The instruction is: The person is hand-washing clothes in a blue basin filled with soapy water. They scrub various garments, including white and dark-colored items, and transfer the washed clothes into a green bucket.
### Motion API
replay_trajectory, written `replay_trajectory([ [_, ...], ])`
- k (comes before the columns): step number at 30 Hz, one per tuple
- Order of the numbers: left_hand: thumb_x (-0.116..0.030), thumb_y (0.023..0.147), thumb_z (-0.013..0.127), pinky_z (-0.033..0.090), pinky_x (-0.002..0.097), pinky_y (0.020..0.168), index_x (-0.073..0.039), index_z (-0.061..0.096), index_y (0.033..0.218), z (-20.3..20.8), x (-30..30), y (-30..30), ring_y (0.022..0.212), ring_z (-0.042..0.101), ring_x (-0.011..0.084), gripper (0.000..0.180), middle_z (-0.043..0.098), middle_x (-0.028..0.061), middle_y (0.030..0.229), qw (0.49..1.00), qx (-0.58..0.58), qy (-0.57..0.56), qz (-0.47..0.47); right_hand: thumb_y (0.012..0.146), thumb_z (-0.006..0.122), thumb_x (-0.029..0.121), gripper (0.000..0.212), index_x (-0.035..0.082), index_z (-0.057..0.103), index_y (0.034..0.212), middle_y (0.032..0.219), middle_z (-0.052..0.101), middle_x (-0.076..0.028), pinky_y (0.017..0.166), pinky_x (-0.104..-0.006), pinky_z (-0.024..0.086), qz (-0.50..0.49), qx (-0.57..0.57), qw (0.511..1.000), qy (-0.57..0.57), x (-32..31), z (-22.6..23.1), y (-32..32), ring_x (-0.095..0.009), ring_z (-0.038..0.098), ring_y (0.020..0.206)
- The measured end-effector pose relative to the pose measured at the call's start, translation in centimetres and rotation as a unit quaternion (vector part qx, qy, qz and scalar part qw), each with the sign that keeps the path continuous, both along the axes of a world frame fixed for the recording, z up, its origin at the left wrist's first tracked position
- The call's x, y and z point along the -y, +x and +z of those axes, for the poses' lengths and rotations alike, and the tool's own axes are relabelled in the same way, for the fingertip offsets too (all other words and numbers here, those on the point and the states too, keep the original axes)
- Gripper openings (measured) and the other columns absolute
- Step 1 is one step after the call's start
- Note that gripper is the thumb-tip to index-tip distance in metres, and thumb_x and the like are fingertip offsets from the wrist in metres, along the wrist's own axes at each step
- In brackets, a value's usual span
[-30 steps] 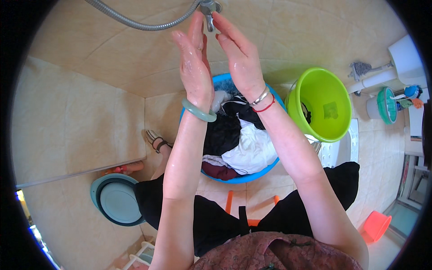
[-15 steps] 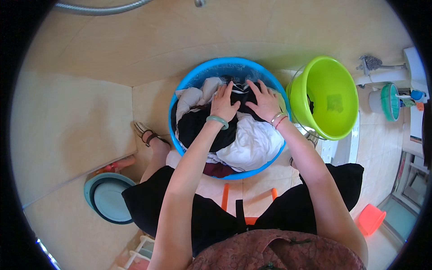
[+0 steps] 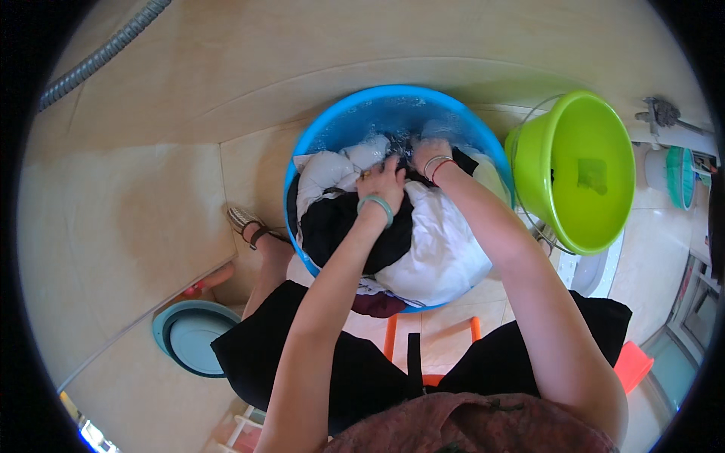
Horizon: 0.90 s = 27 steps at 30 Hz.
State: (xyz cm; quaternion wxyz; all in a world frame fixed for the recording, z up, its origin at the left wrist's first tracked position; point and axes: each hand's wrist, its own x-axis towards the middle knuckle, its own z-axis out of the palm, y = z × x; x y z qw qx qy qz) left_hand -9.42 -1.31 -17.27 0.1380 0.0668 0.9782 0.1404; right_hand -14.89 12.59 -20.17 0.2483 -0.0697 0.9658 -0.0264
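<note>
Laundry lies under and around the fingers, in blue basin. Left hand: fingers slightly apart atop it; right hand: curled, fingertips hidden, can't tell grip. Apparently hand-washing; next move likely calls for firmer hold.

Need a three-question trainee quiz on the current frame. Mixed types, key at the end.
1. Where in the picture does the green bucket stand relative to the blue basin?
2. True or false: the pale green bangle is worn on the right arm.
3. Fill in: the large cloth just right of the black cloth is ___.

Key: 1. To its right. 2. False: it is on the left arm. 3. White.
</note>
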Motion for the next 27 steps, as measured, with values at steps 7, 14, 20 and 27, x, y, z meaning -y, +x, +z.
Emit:
replay_trajectory([
  [7, -0.025, 0.096, 0.044, 0.036, 0.0483, 0.095, -0.015, 0.060, 0.115, 0.2, -1.0, 0.2, 0.107, 0.058, 0.0313, 0.027, 0.065, 0.0136, 0.108, 0.994, 0.022, 0.107, -0.027, 0.087, 0.057, 0.023, 0.027, 0.014, 0.069, 0.109, 0.117, 0.066, -0.012, 0.089, -0.0428, 0.050, -0.149, 0.086, 0.985, 0.008, -0.8, -6.0, -2.6, -0.028, 0.062, 0.110],
  [14, -0.020, 0.099, 0.051, 0.050, 0.0350, 0.090, -0.010, 0.050, 0.131, 4.0, -1.3, 2.3, 0.102, 0.062, 0.0215, 0.034, 0.062, 0.0118, 0.114, 0.728, 0.085, 0.632, 0.250, 0.075, 0.069, 0.012, 0.030, 0.015, 0.065, 0.104, 0.106, 0.066, -0.009, 0.086, -0.0409, 0.050, -0.205, -0.147, 0.917, -0.309, -2.9, 3.7, 0.4, -0.031, 0.063, 0.099],
  [20, -0.071, 0.083, 0.050, 0.045, 0.0606, 0.093, -0.016, 0.030, 0.145, 8.5, -3.2, 1.0, 0.133, 0.033, 0.0318, 0.085, 0.026, 0.0116, 0.148, 0.459, 0.316, 0.732, 0.392, 0.070, 0.069, -0.006, 0.035, 0.003, 0.060, 0.103, 0.103, 0.063, -0.006, 0.088, -0.0287, 0.048, -0.186, -0.190, 0.746, -0.610, -3.8, 15.6, 5.2, -0.017, 0.061, 0.099],
  [27, -0.061, 0.091, 0.045, 0.051, 0.0440, 0.088, -0.013, 0.059, 0.114, 10.0, -3.4, -0.6, 0.099, 0.063, 0.0280, 0.055, 0.064, 0.0126, 0.111, 0.273, 0.357, 0.866, 0.218, 0.067, 0.068, -0.007, 0.033, 0.003, 0.061, 0.097, 0.097, 0.056, -0.008, 0.085, -0.0306, 0.044, -0.198, -0.153, 0.632, -0.734, -0.2, 25.2, 13.3, -0.023, 0.057, 0.092],
])
